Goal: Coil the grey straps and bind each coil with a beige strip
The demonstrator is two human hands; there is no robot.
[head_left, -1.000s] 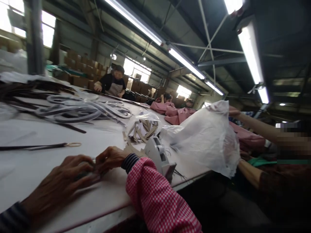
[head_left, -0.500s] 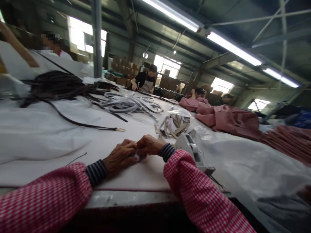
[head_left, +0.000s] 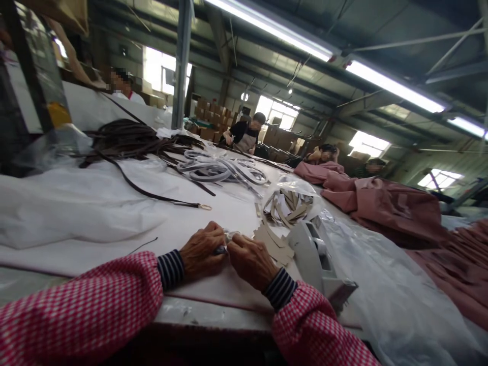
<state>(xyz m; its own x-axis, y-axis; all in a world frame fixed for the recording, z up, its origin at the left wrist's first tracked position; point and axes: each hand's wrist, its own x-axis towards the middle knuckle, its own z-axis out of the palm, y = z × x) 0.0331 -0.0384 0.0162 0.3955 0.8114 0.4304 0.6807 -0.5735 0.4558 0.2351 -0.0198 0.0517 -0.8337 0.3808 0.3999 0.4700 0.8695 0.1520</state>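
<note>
My left hand (head_left: 203,249) and my right hand (head_left: 252,258) meet above the white work surface (head_left: 224,284), fingers bent and pinched together. Between the fingertips shows a bit of something small and whitish (head_left: 230,235); its kind is too unclear to tell. Just beyond lies a dark strap (head_left: 168,197) ending in a gold-coloured ring (head_left: 206,207). To the right of my right hand are flat beige pieces (head_left: 275,245) and a grey tape dispenser (head_left: 309,246). A clear bag of beige and white strips (head_left: 286,207) rests behind them.
Bundles of dark straps (head_left: 122,137) and grey-white straps (head_left: 221,168) lie farther back. Pink material (head_left: 396,203) is heaped at right beside clear plastic sheeting (head_left: 385,279). White sheeting (head_left: 76,203) covers the left. Co-workers, one in a dark top (head_left: 240,134), are in the background.
The view has shifted, so the scene sits further right. Both hands stay together, the right wrist now lower and more angled. More of the beige pieces and the tape dispenser shows.
</note>
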